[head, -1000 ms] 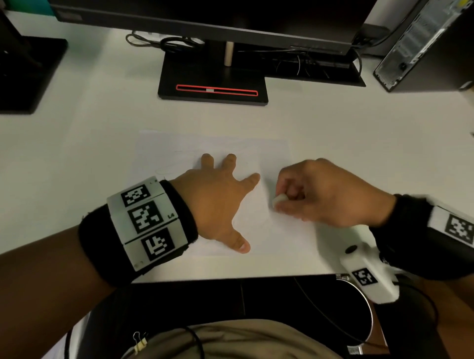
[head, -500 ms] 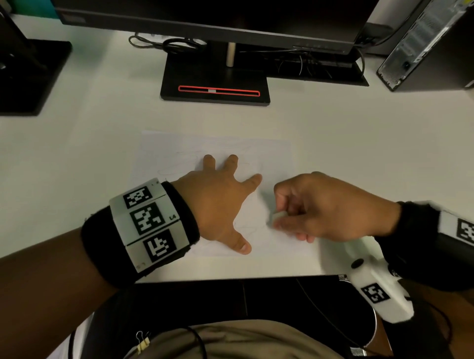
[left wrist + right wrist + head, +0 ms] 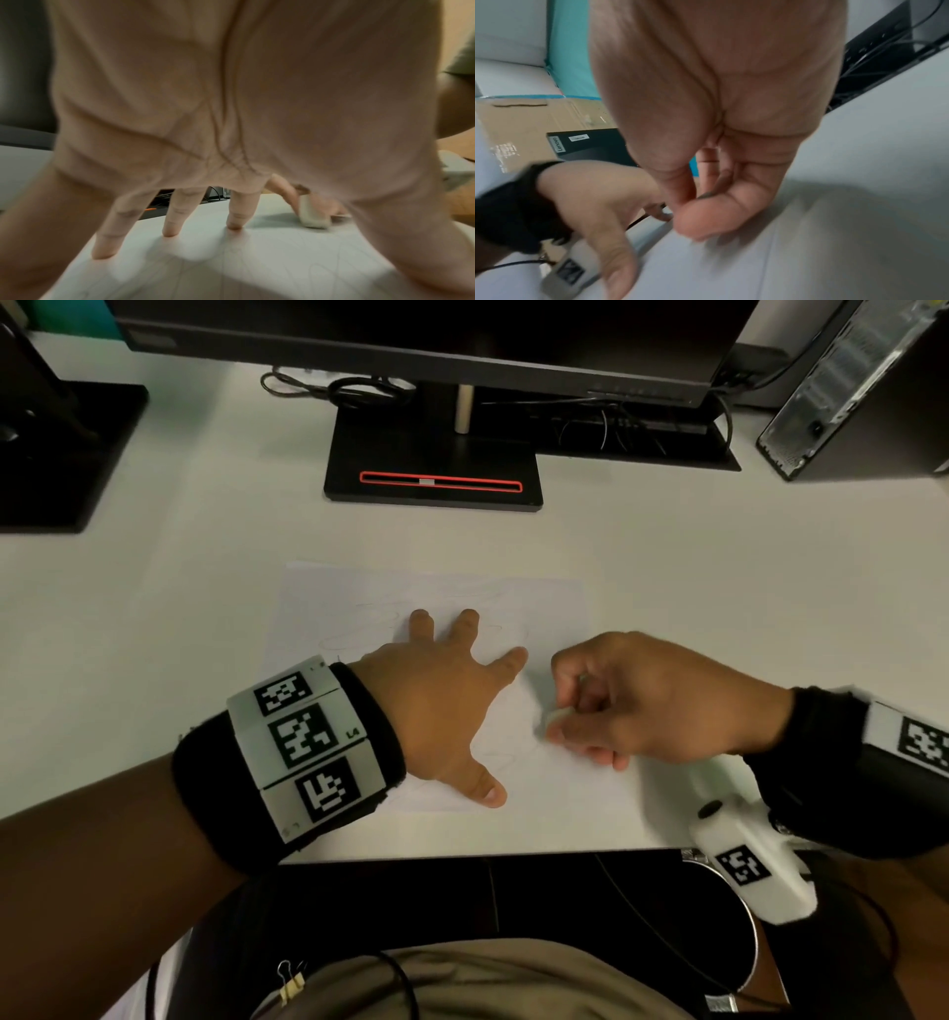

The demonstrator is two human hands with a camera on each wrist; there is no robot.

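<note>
Our right hand [image 3: 652, 706] pinches the white eraser [image 3: 557, 715] between thumb and curled fingers, its end on the paper [image 3: 328, 608]. In the last second it has slid toward us and partly back, so we judge the rubbing-out is mid-stroke. Our left hand [image 3: 436, 711] stays flat, fingers spread, pinning the sheet to the desk [image 3: 719, 588].

Desk layout: paper sheet [image 3: 436, 593] on the desk [image 3: 719, 588], near its front edge, both hands on the sheet.
Left hand [image 3: 441, 706] lies flat mid-sheet. Right hand [image 3: 652, 701] sits just beside it at 3 o'clock, pinching an eraser [image 3: 554, 715] against the sheet's right part. From the sheet: monitor stand base [image 3: 434, 454] behind at 12 o'clock, computer tower [image 3: 852, 387] at 2 o'clock, second stand base [image 3: 67, 454] at 10 o'clock, well apart.
</note>
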